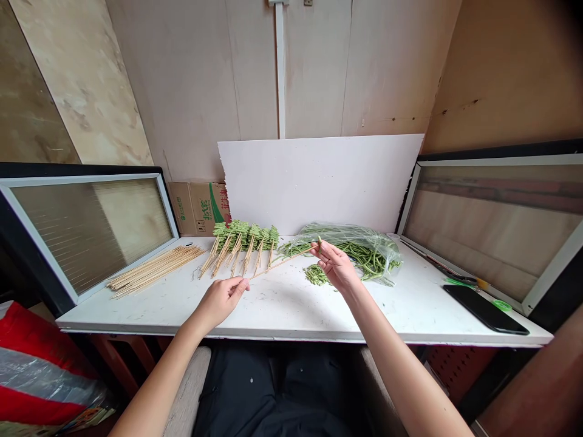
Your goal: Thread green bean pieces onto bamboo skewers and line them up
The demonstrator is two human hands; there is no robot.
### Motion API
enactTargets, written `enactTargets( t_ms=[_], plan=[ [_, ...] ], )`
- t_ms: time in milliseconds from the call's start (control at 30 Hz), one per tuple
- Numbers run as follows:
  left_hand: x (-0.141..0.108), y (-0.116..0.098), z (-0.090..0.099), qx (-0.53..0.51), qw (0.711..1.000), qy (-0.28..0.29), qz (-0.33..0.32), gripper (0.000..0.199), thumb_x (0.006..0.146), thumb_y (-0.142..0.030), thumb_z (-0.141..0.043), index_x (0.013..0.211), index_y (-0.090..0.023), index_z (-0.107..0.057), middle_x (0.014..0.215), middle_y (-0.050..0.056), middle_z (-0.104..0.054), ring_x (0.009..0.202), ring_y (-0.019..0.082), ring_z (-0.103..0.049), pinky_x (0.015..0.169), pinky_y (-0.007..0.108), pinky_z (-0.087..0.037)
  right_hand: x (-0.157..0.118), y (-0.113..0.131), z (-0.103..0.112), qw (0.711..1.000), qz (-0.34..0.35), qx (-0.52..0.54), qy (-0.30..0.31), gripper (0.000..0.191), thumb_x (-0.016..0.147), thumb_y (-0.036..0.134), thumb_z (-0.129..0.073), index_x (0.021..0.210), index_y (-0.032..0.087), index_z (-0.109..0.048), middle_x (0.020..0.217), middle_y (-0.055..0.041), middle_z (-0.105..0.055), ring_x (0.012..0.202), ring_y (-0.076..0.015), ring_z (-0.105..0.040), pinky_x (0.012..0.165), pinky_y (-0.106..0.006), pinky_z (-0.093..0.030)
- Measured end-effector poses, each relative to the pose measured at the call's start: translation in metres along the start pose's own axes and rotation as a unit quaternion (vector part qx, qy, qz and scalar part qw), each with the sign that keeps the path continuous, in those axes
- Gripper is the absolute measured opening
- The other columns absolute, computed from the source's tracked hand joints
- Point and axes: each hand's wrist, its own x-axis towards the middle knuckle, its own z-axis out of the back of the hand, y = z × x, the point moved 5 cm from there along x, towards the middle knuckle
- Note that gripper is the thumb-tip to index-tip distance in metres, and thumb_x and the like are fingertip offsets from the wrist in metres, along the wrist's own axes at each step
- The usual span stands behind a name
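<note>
My left hand [224, 301] pinches one end of a thin bamboo skewer [282, 262], which slants up to the right above the table. At its other end, the closed fingers of my right hand [334, 262] grip a short green bean piece [319, 244]; whether the tip has pierced it I cannot tell. Below that hand lies a small pile of cut bean pieces [315, 275]. Behind it, a clear plastic bag [359, 233] holds long green beans [371, 258]. Filled bean skewers [246, 235] are stacked at the back, sticks pointing toward me.
Bare bamboo skewers [155, 271] lie in a bundle at the left of the white table [291, 315]. A black phone [485, 309], scissors [449, 271] and a green ring [501, 305] lie at the right. Behind stand a cardboard box [198, 206] and a white board [319, 182].
</note>
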Motion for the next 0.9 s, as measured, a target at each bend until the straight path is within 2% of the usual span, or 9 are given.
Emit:
enactTargets(
  t_ms=[233,433,667,800,900],
  plan=[
    [0.0,0.003,0.002,0.063,0.998,0.009,0.001,0.045,0.106,-0.05,-0.042,0.096,-0.025,-0.078,0.082,0.003,-0.077,0.066,0.021,-0.064,0.065,0.029,-0.043,-0.002,0.004,0.0,0.999,0.031,-0.039,-0.003,0.033,0.078,0.051,-0.091,0.099,0.026,-0.085,0.11,-0.0077,-0.083,0.109,-0.0264,-0.077,0.066,-0.026,-0.052],
    [-0.001,0.005,0.007,0.091,0.996,-0.004,-0.002,0.038,0.105,-0.043,-0.044,0.097,-0.026,-0.078,0.088,0.003,-0.079,0.072,0.022,-0.067,0.068,0.029,-0.042,-0.004,0.005,-0.004,0.998,0.029,-0.052,0.0,0.034,0.076,0.05,-0.092,0.098,0.024,-0.085,0.107,-0.0093,-0.083,0.113,-0.0292,-0.075,0.066,-0.028,-0.053],
    [-0.002,0.005,0.005,0.098,0.995,-0.003,-0.001,0.041,0.105,-0.047,-0.043,0.095,-0.026,-0.077,0.09,0.004,-0.079,0.078,0.024,-0.069,0.069,0.029,-0.043,-0.005,0.003,-0.009,0.997,0.041,-0.058,-0.007,0.034,0.077,0.05,-0.092,0.099,0.025,-0.085,0.107,-0.0091,-0.083,0.115,-0.0286,-0.074,0.069,-0.029,-0.058],
    [-0.002,0.004,0.004,0.088,0.996,-0.01,-0.003,0.041,0.106,-0.047,-0.042,0.094,-0.026,-0.075,0.082,0.003,-0.077,0.066,0.021,-0.062,0.067,0.029,-0.041,-0.007,0.015,-0.008,0.996,0.05,-0.072,-0.004,0.033,0.077,0.049,-0.092,0.098,0.024,-0.086,0.106,-0.0089,-0.083,0.113,-0.0271,-0.074,0.075,-0.03,-0.059],
    [-0.002,0.004,0.004,0.084,0.996,-0.026,-0.004,0.043,0.107,-0.049,-0.041,0.094,-0.025,-0.073,0.078,0.001,-0.075,0.06,0.019,-0.057,0.065,0.029,-0.04,-0.009,0.024,-0.007,0.996,0.044,-0.072,0.008,0.032,0.076,0.048,-0.092,0.098,0.025,-0.086,0.103,-0.0079,-0.083,0.108,-0.0255,-0.074,0.072,-0.029,-0.058]
  ],
)
